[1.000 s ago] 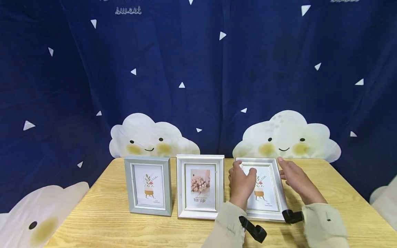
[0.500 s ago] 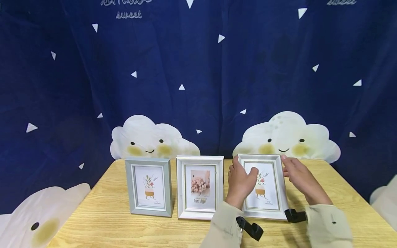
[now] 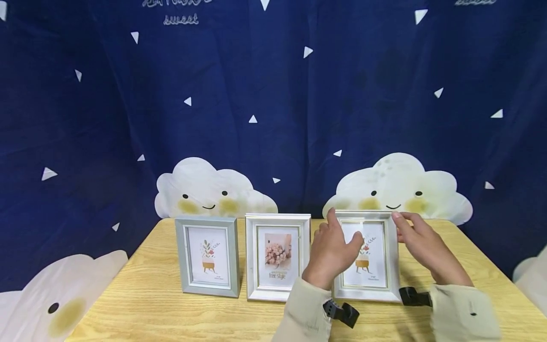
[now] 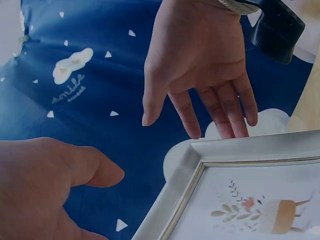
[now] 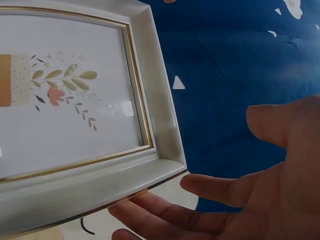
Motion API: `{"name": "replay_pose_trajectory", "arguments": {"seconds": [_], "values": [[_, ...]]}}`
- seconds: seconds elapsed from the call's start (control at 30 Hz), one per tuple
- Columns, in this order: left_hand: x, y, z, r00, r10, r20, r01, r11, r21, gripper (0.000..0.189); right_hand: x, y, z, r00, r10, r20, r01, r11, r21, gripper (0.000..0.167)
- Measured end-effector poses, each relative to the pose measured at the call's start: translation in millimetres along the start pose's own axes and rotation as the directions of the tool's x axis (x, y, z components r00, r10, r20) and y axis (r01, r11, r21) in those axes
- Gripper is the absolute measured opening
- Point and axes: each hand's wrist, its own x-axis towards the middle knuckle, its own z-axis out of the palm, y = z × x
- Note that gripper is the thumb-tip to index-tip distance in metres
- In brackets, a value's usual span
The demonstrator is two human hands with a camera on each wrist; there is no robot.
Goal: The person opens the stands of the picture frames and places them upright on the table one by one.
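A silver photo frame (image 3: 372, 294) with a potted-plant print stands upright at the right of the row. Along its left side is my left hand (image 3: 331, 254), fingers extended upward and thumb held away, overlapping the print in the head view. My right hand (image 3: 429, 247) is at the upper right edge, its fingertips close against the border. In the right wrist view, fingers of the right hand (image 5: 235, 212) lie straight along the frame's edge (image 5: 162, 115), the thumb apart. The left wrist view shows the left hand (image 4: 55, 185) with its thumb stretched out, off the frame.
A white frame (image 3: 278, 289) with a bouquet print stands just left of my left hand. Farther left is a grey-green frame (image 3: 208, 288) with another plant print. All stand on a wooden table (image 3: 205, 320) before a dark blue curtain (image 3: 256, 71) with clouds.
The right-hand frame, askew a second ago, now stands straighter. My left fingers have straightened upward, and my right hand has shifted slightly right. The other two frames stay put.
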Motion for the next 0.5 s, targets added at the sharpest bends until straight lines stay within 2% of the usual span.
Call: {"name": "replay_pose_trajectory", "arguments": {"seconds": [0.23,0.5], "values": [[-6.1,4.5,-9.4,0.996,0.081,-0.039,-0.076,0.990,0.116,0.077,-9.6,-3.5,-6.8,0.999,-0.051,-0.019,0.050,0.996,-0.070,0.088],[-12.8,7.7,-20.2,0.980,0.183,-0.080,-0.159,0.957,0.243,0.070,-16.4,-10.6,-13.8,0.999,-0.030,0.018,0.032,0.990,-0.139,0.094]]}}
